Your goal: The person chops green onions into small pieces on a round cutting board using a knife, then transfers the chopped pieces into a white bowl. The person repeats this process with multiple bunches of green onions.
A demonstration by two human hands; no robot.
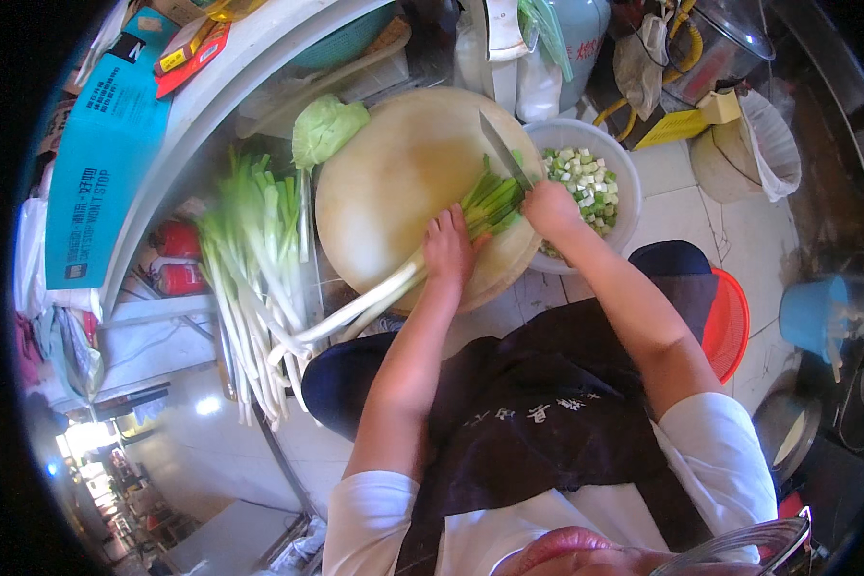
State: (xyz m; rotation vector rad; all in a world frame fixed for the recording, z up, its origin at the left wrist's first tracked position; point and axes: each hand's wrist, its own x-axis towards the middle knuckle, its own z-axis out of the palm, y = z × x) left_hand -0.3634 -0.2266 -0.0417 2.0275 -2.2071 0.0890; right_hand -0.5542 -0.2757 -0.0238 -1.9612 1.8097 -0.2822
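Observation:
On a round wooden chopping block (381,187), my left hand (448,248) presses down on a bunch of large green onions (385,288). Their white stalks run off the block's near left edge, and the green tops point to the right. My right hand (551,210) grips a kitchen knife (502,151), its blade across the cut end of the greens. Just right of the block, a white plastic tub (630,209) holds chopped onion pieces (582,176). A pile of whole green onions (259,288) lies to the left. A pale green cabbage leaf (326,131) rests at the block's far left rim.
Behind the tub stand a gas cylinder (587,43) and a lined bin (727,151). A red plastic basket (727,324) is beside my right knee, with a blue bucket (810,313) farther right. A shelf with a blue cardboard box (104,173) curves along the left.

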